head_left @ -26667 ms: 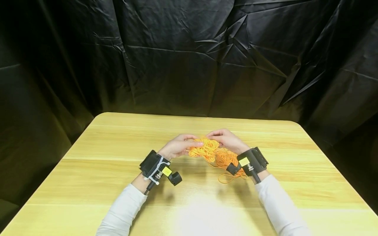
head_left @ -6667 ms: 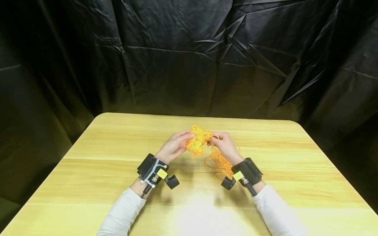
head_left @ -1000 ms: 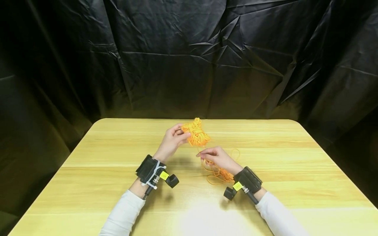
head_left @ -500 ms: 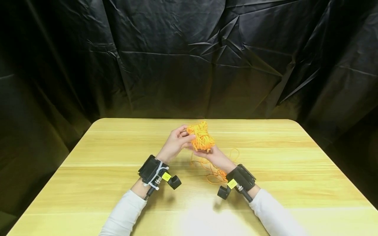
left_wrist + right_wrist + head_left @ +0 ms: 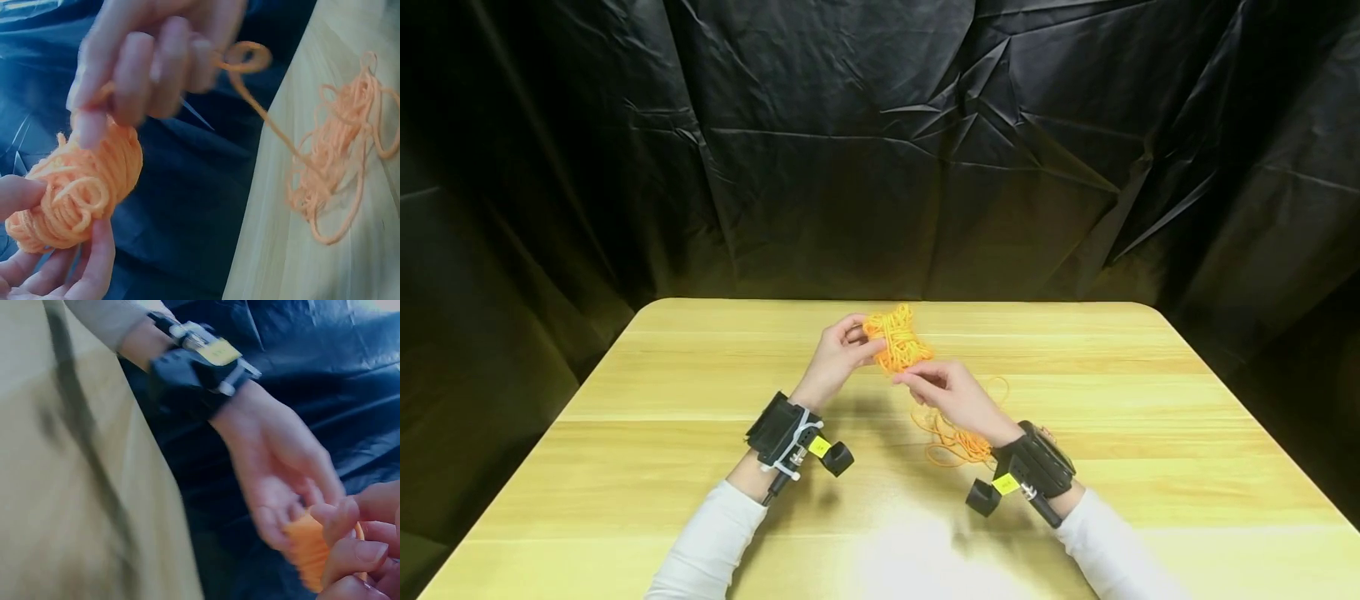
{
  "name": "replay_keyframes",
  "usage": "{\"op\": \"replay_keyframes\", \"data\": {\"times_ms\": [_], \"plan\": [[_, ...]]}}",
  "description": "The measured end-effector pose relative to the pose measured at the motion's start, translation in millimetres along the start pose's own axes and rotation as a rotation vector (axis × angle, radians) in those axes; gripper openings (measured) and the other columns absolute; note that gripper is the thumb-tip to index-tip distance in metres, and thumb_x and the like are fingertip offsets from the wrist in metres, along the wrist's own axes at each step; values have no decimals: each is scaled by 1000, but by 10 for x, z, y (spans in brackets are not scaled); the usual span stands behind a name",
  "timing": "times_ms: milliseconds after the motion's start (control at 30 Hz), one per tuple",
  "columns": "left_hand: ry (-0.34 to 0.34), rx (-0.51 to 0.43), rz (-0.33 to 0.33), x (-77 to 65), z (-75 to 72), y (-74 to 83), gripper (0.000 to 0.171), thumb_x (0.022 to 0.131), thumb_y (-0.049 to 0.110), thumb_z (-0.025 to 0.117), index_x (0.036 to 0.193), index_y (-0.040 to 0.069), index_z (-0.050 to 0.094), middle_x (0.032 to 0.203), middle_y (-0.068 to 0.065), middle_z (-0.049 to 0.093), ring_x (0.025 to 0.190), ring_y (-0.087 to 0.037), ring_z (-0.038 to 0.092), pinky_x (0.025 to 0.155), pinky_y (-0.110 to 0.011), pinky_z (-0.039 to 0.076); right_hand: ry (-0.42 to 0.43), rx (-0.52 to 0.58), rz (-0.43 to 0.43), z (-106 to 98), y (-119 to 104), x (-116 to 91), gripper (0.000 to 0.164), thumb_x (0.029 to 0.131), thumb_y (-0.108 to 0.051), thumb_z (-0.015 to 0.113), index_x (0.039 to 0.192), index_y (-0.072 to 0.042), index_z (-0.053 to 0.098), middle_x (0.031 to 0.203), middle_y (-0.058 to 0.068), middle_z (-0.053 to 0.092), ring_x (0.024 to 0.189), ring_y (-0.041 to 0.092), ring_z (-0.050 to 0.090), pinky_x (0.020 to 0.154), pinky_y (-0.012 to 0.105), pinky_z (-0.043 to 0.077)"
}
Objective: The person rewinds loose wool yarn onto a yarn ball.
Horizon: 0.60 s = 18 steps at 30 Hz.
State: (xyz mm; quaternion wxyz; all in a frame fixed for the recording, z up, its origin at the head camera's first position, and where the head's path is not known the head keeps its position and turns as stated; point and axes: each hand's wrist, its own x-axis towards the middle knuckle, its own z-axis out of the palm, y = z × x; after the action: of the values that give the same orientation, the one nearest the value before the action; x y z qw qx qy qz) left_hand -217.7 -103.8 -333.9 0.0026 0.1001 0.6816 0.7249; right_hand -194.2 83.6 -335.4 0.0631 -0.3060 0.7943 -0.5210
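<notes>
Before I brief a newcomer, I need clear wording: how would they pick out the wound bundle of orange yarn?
Find the wooden table, then the left hand held above its far half. It grips the wound yarn bundle. That bundle is compact and wrapped round its middle, while the loose yarn lies tangled on the table.

Place: looks like a staged recording booth, perhaps in a lab | Surround: creased black sheeting [image 5: 827,208] hangs about me from 9 through 12 to 3 o'clock | Surface: wood-grain tabletop [image 5: 625,475], bright glare [image 5: 917,558] at 6 o'clock | Rig: I wear two yellow-labelled wrist cameras [image 5: 837,458]
</notes>
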Motion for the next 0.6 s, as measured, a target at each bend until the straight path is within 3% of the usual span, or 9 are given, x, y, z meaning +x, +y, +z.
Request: {"op": "replay_keyframes", "data": {"times_ms": [233, 400, 600], "plan": [[-72, 96, 14, -7, 5, -35, 28, 82, 0, 60, 107, -4, 50, 104, -19, 60, 85, -14, 60, 73, -29, 51, 32, -31, -16, -203, -128, 42, 19, 86, -18, 59, 91, -3, 68, 65, 8, 58, 47, 9, 34, 43, 20, 24], [-215, 201, 19, -34, 2, -31, 30, 82, 3, 61, 109, -2, 50, 106, -18, 60, 91, -18, 59, 77, -31, 50, 64, 6, -27, -299, -197, 96, 20, 85, -17, 60, 94, -2, 67, 68, 12, 61, 48, 10, 38, 44, 20, 28], [-381, 276, 30, -60, 9, -7, 33, 81, 7, 64, 111, 0, 52, 104, -15, 61, 93, -20, 59, 81, -33, 49, 128, 149, -27, -377, -136, 189, 23, 86, -13, 58, 103, 2, 64, 78, 9, 63, 46, 12, 37, 45, 20, 31]]}}
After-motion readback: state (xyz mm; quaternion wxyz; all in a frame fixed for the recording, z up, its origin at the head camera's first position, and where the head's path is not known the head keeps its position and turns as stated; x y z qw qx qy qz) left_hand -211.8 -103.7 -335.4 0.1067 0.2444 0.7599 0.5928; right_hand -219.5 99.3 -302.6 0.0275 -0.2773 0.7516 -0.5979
